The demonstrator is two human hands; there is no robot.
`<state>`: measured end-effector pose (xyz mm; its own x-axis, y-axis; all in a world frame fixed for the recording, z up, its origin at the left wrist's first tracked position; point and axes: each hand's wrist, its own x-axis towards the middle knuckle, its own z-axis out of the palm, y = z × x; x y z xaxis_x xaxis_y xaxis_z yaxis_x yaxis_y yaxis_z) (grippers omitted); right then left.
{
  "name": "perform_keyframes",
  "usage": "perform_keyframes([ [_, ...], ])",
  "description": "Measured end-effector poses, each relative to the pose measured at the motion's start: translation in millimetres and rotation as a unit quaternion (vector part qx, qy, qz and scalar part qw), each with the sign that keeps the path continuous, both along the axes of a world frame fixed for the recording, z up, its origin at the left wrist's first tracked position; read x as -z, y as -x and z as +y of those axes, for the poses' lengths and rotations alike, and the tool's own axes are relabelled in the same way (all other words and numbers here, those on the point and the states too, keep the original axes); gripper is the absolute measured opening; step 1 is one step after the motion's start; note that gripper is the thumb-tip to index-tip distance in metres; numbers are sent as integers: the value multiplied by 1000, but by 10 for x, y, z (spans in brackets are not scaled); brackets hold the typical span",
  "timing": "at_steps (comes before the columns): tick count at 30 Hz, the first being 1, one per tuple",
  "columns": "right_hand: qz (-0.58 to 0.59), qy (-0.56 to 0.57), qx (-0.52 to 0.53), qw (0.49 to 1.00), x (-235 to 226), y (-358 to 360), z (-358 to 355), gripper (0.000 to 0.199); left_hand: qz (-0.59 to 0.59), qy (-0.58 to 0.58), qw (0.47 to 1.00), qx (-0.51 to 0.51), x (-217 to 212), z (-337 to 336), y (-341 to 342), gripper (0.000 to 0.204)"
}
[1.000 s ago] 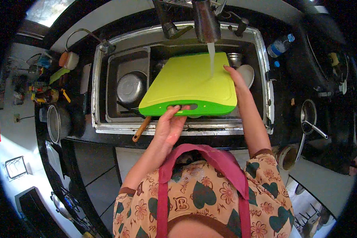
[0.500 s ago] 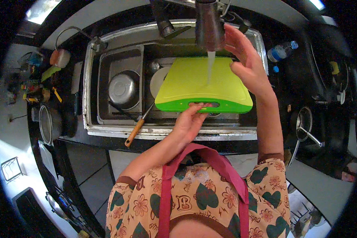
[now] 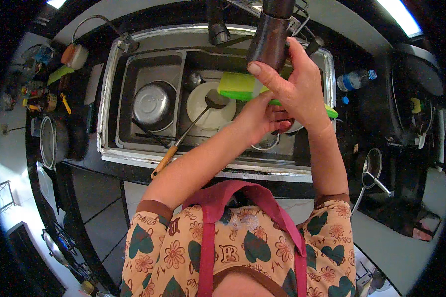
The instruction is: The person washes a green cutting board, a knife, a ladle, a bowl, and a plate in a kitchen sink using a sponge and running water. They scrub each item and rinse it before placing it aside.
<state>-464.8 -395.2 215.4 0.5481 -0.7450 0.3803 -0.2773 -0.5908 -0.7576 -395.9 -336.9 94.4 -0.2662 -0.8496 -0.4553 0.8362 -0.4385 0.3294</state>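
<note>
Cutting board (image 3: 238, 81) has tipped up since half a sec ago: its broad face was in full view, now just a foreshortened strip shows, partly hidden behind the hands. R hand (image 3: 301, 89) has gone from beside the tap (image 3: 269, 42) to around it, thumb on one side, fingers on the other, gripping.

L hand (image 3: 261, 117) is closed on the board's near edge, approx. mid-length; exact finger placement is hard to see. Board is above the sink (image 3: 118, 157), under the tap, w/ water running onto it. Looks yellow-green on the face, brighter green along the edge, smooth & wet.

Left of it: white plate (image 3: 201, 113) w/ ladle (image 3: 216, 100) head over it, then metal pot (image 3: 154, 105) in the L basin.
</note>
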Motion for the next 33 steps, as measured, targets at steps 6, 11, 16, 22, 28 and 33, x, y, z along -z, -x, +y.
perform_keyframes([
  [6, 15, 23, 17, 999, 99, 149, -99, 65, -48, 29, 995, 86, -18, 129, -193, 56],
  [11, -3, 11, -5, 1000, 162, 279, -179, 60, -42, -26, 993, 109, 283, 589, -83, 48],
  [16, -71, -106, 16, 992, 424, 451, -124, 34, -60, -71, 992, 85, 388, 777, 2, 39],
  [22, 27, -371, -15, 928, 991, 775, -174, 25, -11, -103, 994, 26, 473, 952, 2, 31],
  [28, -151, -672, -65, 722, 1261, 145, -38, 30, -43, -124, 991, -26, 330, 1222, -383, 28],
  [33, -22, -607, -231, 760, 1242, 186, -7, 41, -98, -133, 983, -78, 315, 1365, -675, 27],
])
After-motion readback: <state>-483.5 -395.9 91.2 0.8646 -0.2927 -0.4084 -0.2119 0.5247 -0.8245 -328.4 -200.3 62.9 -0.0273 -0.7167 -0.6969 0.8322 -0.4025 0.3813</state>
